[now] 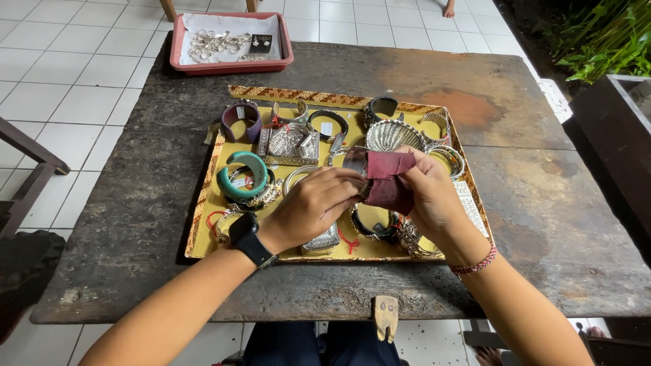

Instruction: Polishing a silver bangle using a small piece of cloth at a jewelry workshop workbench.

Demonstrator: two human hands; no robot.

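Observation:
My left hand (313,203) and my right hand (428,193) meet above a yellow tray (207,227) of jewellery. Between them is a wide silver cuff bracelet (355,161) with a dark red cloth (390,179) wrapped around it. My right hand grips the cloth against the cuff, and my left hand pinches the cuff's near edge. Under and around the hands lie several bangles, among them a turquoise one (242,174) and a purple one (241,120), plus a silver shell-shaped dish (393,134). A black watch sits on my left wrist.
The tray rests on a worn dark wooden table (536,196). A red plastic tray (230,66) with small silver pieces stands at the far left edge. A dark wooden box (614,142) is at the right, a chair arm (30,163) at the left.

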